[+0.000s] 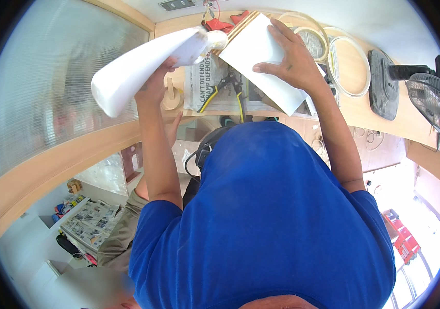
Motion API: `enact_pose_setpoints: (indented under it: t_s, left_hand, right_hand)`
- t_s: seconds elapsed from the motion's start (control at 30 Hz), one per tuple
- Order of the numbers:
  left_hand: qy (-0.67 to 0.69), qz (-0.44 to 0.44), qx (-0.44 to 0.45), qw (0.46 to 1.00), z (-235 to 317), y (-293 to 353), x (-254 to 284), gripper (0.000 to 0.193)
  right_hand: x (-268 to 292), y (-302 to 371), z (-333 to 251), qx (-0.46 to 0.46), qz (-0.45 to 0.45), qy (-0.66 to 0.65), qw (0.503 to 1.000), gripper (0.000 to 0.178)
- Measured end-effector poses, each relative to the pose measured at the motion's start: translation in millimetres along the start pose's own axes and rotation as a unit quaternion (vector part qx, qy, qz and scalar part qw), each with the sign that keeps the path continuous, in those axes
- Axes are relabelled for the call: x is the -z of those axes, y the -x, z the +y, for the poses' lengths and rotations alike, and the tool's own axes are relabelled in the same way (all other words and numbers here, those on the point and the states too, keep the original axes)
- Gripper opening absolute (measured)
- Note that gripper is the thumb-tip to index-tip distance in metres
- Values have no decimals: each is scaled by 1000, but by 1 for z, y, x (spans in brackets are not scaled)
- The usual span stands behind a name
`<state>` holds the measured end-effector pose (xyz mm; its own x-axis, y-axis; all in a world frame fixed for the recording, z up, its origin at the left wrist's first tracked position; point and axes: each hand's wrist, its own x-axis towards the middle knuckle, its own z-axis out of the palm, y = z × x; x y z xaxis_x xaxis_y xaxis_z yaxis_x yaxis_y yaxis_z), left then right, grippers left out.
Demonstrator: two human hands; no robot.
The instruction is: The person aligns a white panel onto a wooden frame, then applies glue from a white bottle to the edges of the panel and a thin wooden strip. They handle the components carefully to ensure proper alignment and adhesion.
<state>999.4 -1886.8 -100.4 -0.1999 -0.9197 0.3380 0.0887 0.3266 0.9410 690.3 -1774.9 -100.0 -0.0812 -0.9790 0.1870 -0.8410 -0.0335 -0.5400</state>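
My left hand [154, 86] is wrapped round a long white bottle-like container [137, 64], held tilted. Its narrow end is crusted with whitish residue and sits right beside the layered wood-coloured edge [241, 31] of several stacked white-faced boards [253, 51]; whether they touch I cannot tell. On the white top face lies my right hand [296, 64], fingers and thumb spread apart. Below the container, pliers with black and yellow handles [225, 88] lie on newspaper [197, 85]. A round wooden piece with an upright peg [171, 98] stands near my left wrist.
Coiled pale strips [351, 92] and a small black fan [428, 98] are on the right of the bench. Red cloth [219, 24] lies at the back. A ribbed translucent panel [55, 87] borders the left. Another person in olive trousers [119, 239] is at the lower left.
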Motion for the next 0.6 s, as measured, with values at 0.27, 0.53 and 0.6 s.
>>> enact_pose_setpoints:
  t_s: [0.27, 0.53, 0.6]
  left_hand:
    - [-120, 46, 57, 990, 11, 31, 6, 26]
    - [-47, -45, -63, 996, -6, 1, -21, 16]
    - [-42, -62, -97, 992, -10, -11, -27, 12]
  right_hand:
    - [1, -1, -3, -6, -7, 19, 1000, 103]
    - [-4, 0, 4, 6, 2, 26, 1000, 104]
    - [-4, -1, 5, 9, 0, 29, 1000, 105]
